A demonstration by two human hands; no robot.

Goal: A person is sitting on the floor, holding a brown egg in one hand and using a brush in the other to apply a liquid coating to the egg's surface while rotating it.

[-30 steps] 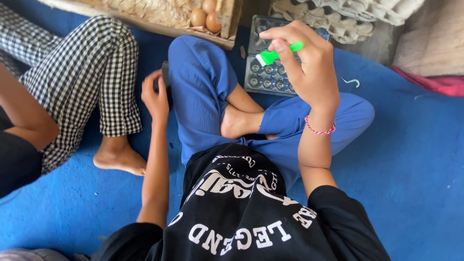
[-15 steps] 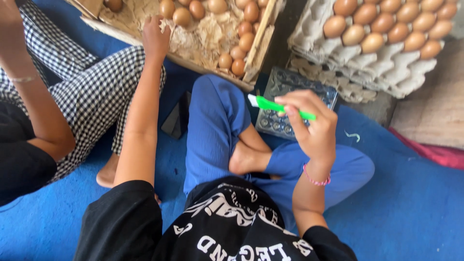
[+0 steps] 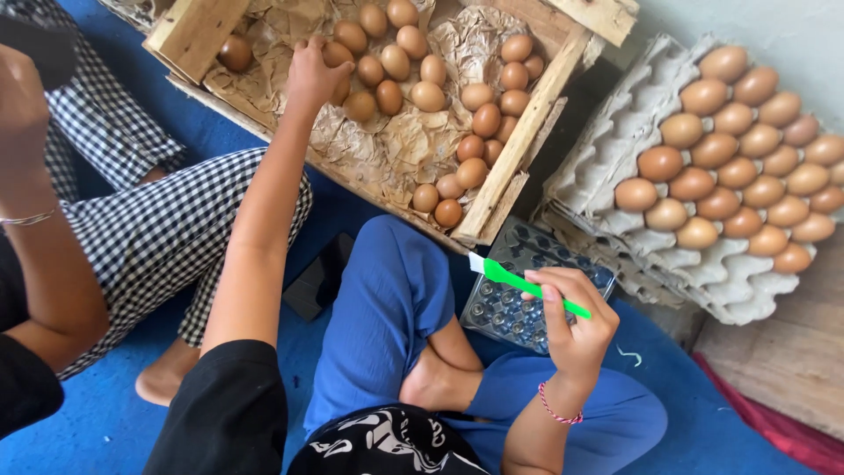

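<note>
My left hand (image 3: 315,72) reaches far forward into a wooden crate (image 3: 519,132) lined with crumpled brown paper and curls over a brown egg (image 3: 338,54) among several loose brown eggs. My right hand (image 3: 571,330) is closed on a green-handled brush (image 3: 526,284) with a pale tip pointing left. The brush hovers over a dark plastic egg tray (image 3: 514,317) that lies by my knee in blue trousers (image 3: 387,308).
A grey cardboard egg tray (image 3: 615,141) filled with brown eggs leans at the right on a stack of more trays. Another person in checked trousers (image 3: 167,229) sits at the left, one arm (image 3: 44,264) raised. A flat black object (image 3: 318,280) lies on the blue mat (image 3: 88,431).
The view has tilted up from my lap to the crate and trays. My left hand has stretched forward onto the eggs. My right hand has lowered the brush over the plastic tray.
</note>
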